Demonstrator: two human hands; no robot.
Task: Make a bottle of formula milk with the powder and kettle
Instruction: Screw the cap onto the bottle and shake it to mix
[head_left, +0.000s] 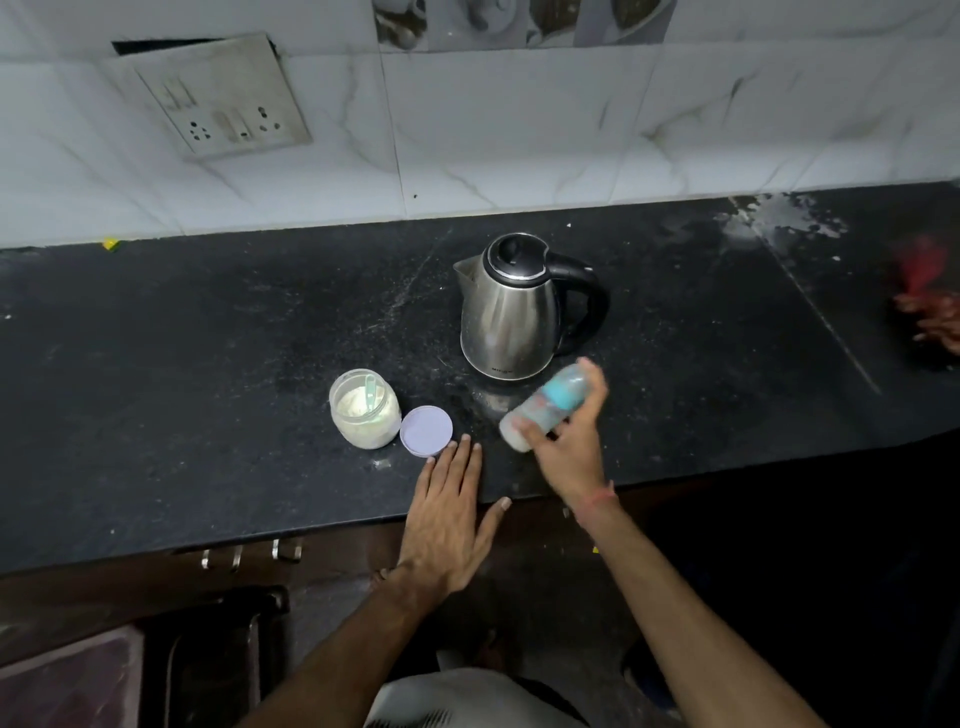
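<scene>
My right hand (569, 447) grips a baby bottle (545, 405) with a blue collar and milky liquid; it is tilted and blurred, just in front of the steel kettle (511, 306). The kettle stands upright on the black counter (208, 364) with its lid closed and its black handle to the right. My left hand (447, 514) lies flat and open on the counter's front edge, fingertips near a lilac lid (426, 430). Left of that lid stands an open clear jar of pale powder (364, 408) with a green scoop inside.
A white tiled wall (519, 130) runs behind the counter, with a switch and socket plate (223, 98) at upper left. Pale stains mark the counter at far right (779, 218). Another person's hand (935, 322) with something red shows at the right edge. Cabinet handles (249, 553) sit below the counter.
</scene>
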